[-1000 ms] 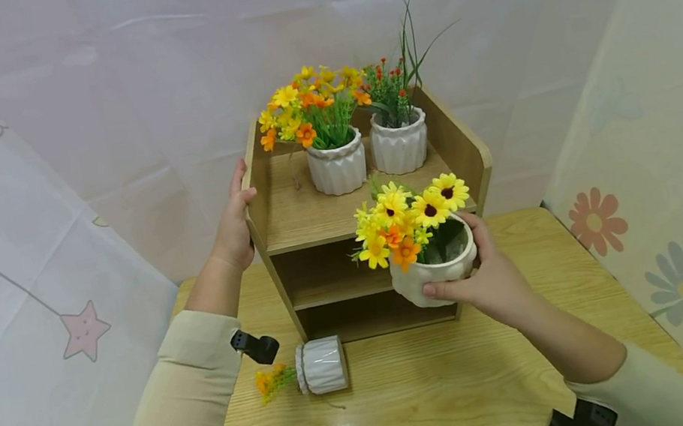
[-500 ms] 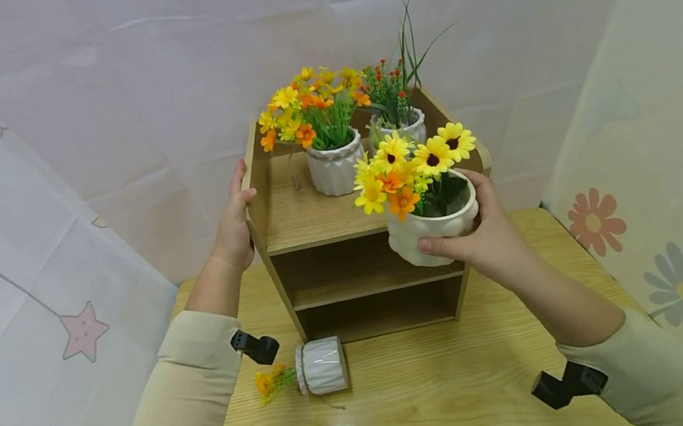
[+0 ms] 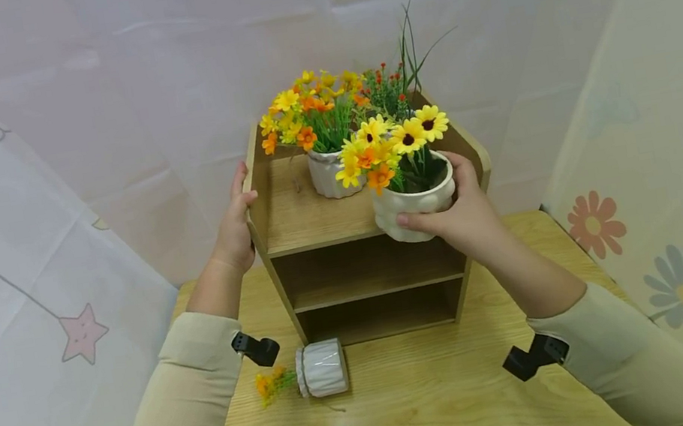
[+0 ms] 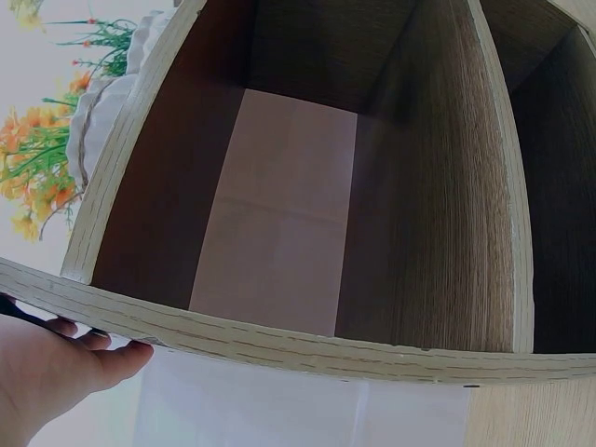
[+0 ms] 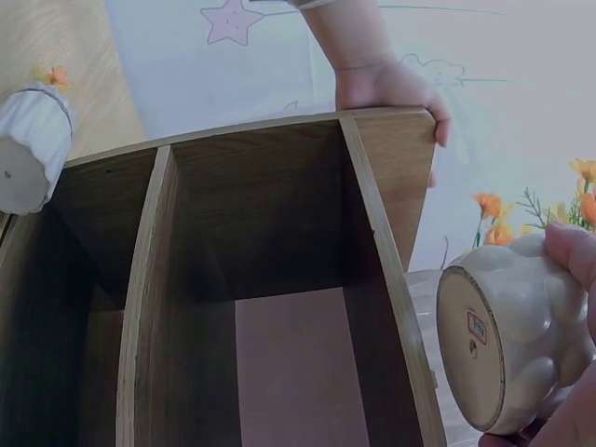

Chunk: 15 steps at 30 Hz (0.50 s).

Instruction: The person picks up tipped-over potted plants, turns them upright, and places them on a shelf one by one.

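My right hand (image 3: 466, 218) grips a cream flowerpot (image 3: 406, 213) by its right side, thumb across the front. Yellow and orange artificial flowers (image 3: 406, 137) stand in it. The pot is tilted in front of the upper part of the wooden shelf (image 3: 359, 236); in the right wrist view, the underside of the flowerpot (image 5: 470, 349) shows a small label. Against the shelf's left side panel, near its top front edge, rests my left hand (image 3: 234, 224), holding nothing loose. On the top shelf stand a white pot with yellow-orange flowers (image 3: 335, 176) and, partly hidden, a red-flowered plant (image 3: 388, 87).
A white flowerpot (image 3: 322, 368) with small orange flowers lies on its side on the wooden table (image 3: 403, 408), before the shelf's lower left corner. Below the top are two compartments. Printed cloth sheets (image 3: 174, 82) surround the table at the back and sides.
My right hand has raised the cream flowerpot from in front of the lower compartments toward the top shelf, then a little leftward. It now covers the rear right pot. My left hand stays put.
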Available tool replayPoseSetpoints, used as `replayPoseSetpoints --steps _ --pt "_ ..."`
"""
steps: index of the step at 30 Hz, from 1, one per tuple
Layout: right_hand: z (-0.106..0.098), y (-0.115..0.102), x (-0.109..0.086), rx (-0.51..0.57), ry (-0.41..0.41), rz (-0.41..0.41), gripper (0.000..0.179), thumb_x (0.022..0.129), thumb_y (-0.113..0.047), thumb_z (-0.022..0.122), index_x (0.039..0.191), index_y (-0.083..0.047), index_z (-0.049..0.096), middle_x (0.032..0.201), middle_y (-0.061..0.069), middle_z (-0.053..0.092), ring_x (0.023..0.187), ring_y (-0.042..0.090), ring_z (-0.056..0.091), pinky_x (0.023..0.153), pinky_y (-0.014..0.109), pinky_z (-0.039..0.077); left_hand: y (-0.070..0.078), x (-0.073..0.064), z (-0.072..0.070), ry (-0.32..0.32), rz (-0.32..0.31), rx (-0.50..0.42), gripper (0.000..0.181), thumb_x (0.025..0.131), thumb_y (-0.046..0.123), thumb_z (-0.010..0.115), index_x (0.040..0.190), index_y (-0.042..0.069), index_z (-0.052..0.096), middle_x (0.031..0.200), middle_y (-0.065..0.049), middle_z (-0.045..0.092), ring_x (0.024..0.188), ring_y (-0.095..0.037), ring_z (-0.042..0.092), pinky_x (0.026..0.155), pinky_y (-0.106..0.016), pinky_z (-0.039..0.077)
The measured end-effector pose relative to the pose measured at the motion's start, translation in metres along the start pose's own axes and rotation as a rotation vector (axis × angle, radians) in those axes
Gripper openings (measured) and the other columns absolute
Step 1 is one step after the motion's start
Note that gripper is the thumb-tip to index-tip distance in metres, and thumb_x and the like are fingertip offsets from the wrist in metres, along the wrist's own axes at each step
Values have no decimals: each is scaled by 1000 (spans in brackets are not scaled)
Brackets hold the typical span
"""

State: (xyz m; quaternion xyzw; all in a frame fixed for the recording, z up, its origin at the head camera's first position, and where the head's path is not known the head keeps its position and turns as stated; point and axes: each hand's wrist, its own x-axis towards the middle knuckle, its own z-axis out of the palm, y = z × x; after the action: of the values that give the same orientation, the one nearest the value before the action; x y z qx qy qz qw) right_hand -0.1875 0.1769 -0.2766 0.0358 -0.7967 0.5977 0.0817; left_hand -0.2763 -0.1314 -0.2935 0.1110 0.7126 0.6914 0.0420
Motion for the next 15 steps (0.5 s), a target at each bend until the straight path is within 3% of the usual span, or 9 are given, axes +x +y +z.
replayPoseSetpoints --steps 15 --pt "9 8 31 -100 28 24 106 73 -33 85 151 -18 15 154 12 33 140 29 36 113 49 33 0 0 0 -1 3 -17 71 94 27 26 157 38 -3 165 13 -11 151 -24 -3 119 -57 5"
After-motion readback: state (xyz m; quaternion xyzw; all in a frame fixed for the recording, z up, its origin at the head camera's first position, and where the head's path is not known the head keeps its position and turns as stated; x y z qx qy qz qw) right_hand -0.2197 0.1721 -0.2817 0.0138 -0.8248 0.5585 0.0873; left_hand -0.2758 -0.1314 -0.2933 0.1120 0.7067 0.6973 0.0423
